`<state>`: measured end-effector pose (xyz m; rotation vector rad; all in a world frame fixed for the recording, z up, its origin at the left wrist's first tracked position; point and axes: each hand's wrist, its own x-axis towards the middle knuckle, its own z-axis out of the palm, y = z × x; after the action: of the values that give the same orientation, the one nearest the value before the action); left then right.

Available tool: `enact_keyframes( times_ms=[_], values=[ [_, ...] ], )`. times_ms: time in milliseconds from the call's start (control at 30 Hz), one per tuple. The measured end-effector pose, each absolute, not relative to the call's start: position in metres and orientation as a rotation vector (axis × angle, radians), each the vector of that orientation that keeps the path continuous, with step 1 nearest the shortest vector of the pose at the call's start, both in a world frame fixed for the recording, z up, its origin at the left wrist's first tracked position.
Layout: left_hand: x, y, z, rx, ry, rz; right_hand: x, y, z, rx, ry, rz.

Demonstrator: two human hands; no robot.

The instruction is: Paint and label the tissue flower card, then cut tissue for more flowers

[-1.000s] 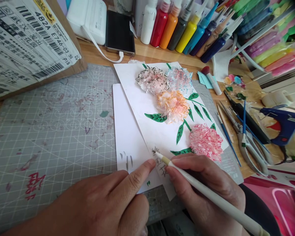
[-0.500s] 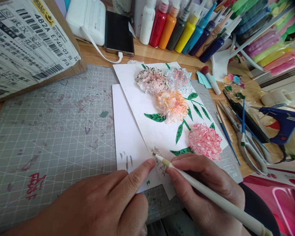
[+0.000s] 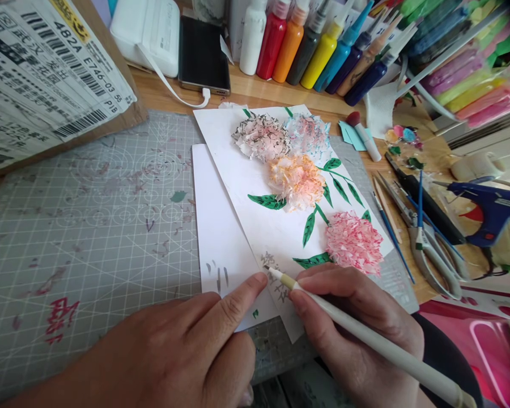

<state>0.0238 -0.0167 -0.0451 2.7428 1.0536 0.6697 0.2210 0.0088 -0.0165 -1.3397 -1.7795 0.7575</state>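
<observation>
My right hand (image 3: 357, 328) grips a long cream brush pen (image 3: 365, 334); its tip touches grey written marks near the lower corner of a white card (image 3: 263, 226). The card carries several fluffy paper flowers, among them an orange one (image 3: 296, 180) and a pink one (image 3: 354, 242), with painted green leaves. My left hand (image 3: 170, 351) lies flat on the grey cutting mat (image 3: 89, 226), fingers stretched out, its forefinger pressing on a second white sheet (image 3: 216, 226) that lies under the card, right beside the pen tip.
A cardboard parcel (image 3: 46, 73) with a shipping label stands at the back left. Paint bottles (image 3: 314, 45), a phone (image 3: 202, 54) and a white device (image 3: 147, 31) line the back. Scissors (image 3: 429, 249), thin brushes and a blue glue gun (image 3: 488, 209) lie on the right.
The pen tip has shifted slightly on the card as more grey marks appear beside it. My left hand keeps its place.
</observation>
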Motion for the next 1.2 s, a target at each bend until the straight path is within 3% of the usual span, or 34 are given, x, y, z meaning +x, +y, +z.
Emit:
enact_keyframes(
  times_ms=[1200],
  values=[
    [0.0257,-0.0161,-0.0451,2.748,1.104,0.703,0.2237,0.0061,-0.0224,-1.432,-1.759,0.667]
  ],
)
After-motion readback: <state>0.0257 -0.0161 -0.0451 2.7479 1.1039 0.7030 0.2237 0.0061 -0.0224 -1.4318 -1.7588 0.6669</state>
